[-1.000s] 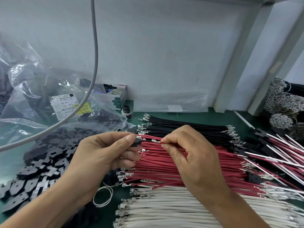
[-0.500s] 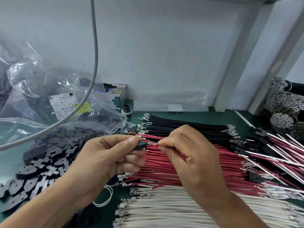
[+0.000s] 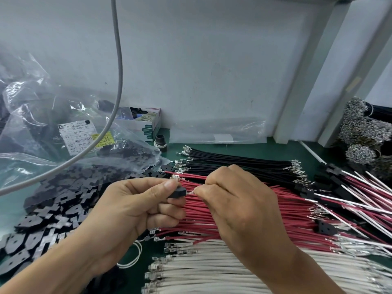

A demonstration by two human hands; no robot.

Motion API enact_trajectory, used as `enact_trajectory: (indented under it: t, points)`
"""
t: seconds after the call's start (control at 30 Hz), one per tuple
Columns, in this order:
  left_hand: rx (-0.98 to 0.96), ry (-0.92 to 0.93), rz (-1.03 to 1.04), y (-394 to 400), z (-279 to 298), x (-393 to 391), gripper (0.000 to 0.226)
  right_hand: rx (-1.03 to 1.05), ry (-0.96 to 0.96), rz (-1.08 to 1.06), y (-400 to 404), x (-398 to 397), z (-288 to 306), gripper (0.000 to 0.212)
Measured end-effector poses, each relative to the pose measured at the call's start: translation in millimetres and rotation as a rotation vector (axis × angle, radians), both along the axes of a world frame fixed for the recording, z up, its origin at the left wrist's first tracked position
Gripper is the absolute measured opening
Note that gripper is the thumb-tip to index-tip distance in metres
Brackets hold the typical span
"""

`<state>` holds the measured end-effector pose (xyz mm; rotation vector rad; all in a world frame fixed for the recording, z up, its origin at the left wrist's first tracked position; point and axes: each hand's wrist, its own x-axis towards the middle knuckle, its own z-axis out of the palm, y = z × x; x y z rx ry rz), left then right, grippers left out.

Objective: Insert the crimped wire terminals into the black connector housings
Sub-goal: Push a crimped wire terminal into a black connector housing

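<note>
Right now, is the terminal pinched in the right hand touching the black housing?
Touching: the head view shows the metal terminal meeting the black connector housing face, with no gap.

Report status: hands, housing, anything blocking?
Left hand grips black housing. Right hand pinches terminal at housing's opening. Nothing between them.

Bench is crowded: red wires (image 3: 244, 211) fill the centre, white wires (image 3: 212, 270) the bottom edge, black wires (image 3: 233, 164) just above. Loose black housings (image 3: 53, 209) and a plastic bag (image 3: 42, 124) block the left. A grey cable (image 3: 117, 81) hangs upper left. Bare green mat (image 3: 265, 149) shows only along the back wall, centre-right.
</note>
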<state>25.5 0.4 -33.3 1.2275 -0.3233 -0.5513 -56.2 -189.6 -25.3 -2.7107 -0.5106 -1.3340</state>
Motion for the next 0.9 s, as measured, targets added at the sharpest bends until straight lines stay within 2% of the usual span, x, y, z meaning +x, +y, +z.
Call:
enact_trajectory:
  t: [0.07, 0.13, 0.2, 0.27, 0.33, 0.5, 0.7, 0.9]
  points:
    - [0.016, 0.002, 0.016, -2.2, -0.9, -2.7, 0.055, -0.002, 0.028, -0.007, 4.5, -0.9, -1.3, 0.012]
    - [0.051, -0.087, 0.067, -3.8, 1.9, -6.9, 0.041, 0.016, 0.08, -0.018, 5.2, -0.9, -1.4, 0.009]
    - [0.169, -0.349, 0.135, -3.8, 3.9, -10.4, 0.032, 0.042, 0.14, -0.036, 2.6, 0.3, 0.4, 0.004]
    - [0.281, -0.551, 0.173, -3.1, 5.2, -13.0, 0.034, 0.082, 0.189, -0.015, 0.4, 0.7, 1.9, 0.006]
    - [0.304, -0.561, 0.199, -2.0, 3.6, -11.8, 0.03, 0.136, 0.227, 0.017, -1.4, -0.9, 3.2, 0.003]
    - [0.276, -0.507, 0.148, -0.3, 3.6, -8.1, 0.022, 0.293, 0.351, 0.022, -8.3, -3.4, 8.2, 0.011]
    - [0.28, -0.487, 0.076, 3.2, 3.8, -4.5, 0.02, 0.294, 0.371, 0.069, -6.6, -1.7, 7.5, 0.011]
    - [0.307, -0.592, 0.068, 4.6, 4.6, -8.4, 0.018, 0.229, 0.327, 0.074, 2.2, -2.5, 3.6, 0.012]
